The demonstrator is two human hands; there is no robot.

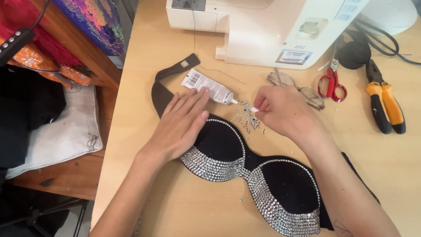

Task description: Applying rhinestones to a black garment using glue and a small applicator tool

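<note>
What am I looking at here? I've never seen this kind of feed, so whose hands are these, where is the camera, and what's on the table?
There is one picture, from a camera worn on a person's head, looking down at their own bare hands; no robot is involved. The left hand lies flat on a black bra top edged with rows of silver rhinestones. The right hand pinches a small white stick over a pile of loose rhinestones. A glue tube lies beside it. On the wooden table also sit a white sewing machine, glasses, red scissors and yellow-handled pliers.
</note>
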